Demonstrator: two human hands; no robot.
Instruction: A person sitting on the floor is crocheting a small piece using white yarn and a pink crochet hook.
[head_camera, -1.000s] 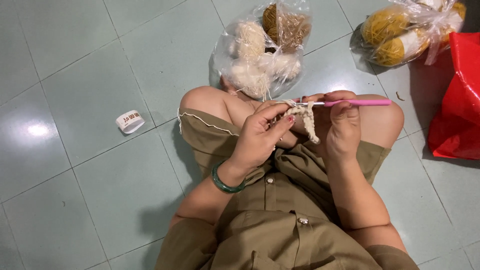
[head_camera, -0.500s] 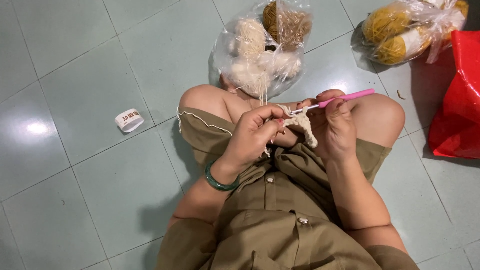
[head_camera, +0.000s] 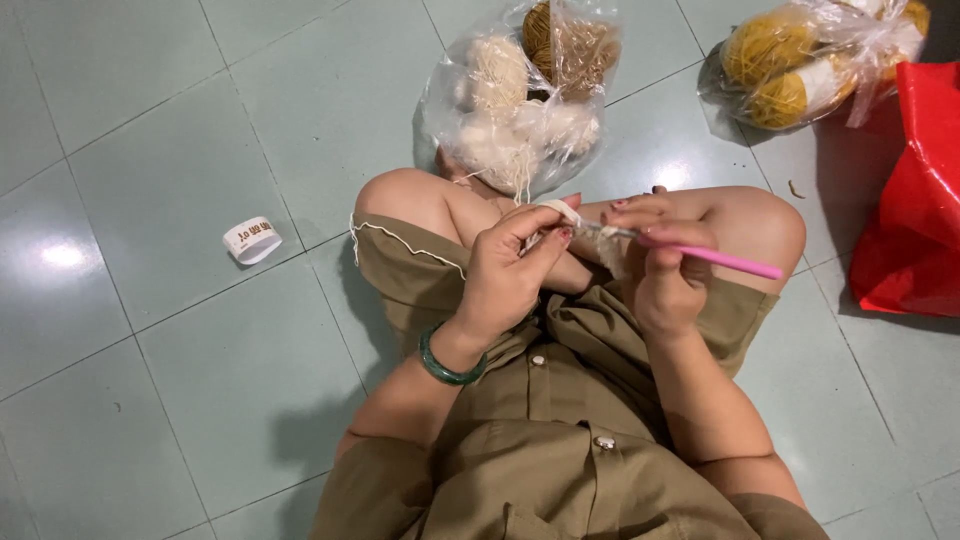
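We sit on the pale green tiled floor (head_camera: 150, 380) with knees drawn up, working just above our lap. Our right hand (head_camera: 665, 275) has its grip closed around a pink-handled crochet hook (head_camera: 715, 258), the handle slanting out to the right and the metal tip pointing left toward the other hand. Our left hand (head_camera: 510, 275), with a green bangle (head_camera: 448, 365) at the wrist, pinches a small cream crochet piece (head_camera: 560, 212) between thumb and fingers, its grip closed on it; the piece sits between the two hands, right at the hook's tip. A strand of cream yarn (head_camera: 400, 238) trails from there across the left knee. Just beyond the knees lies a clear plastic bag (head_camera: 515, 95) of cream and brown yarn balls, and farther right a second clear bag (head_camera: 800, 60) of yellow yarn beside a red bag (head_camera: 915, 200). Well apart to the left, a small white paper band (head_camera: 250, 240) lies on the tiles.
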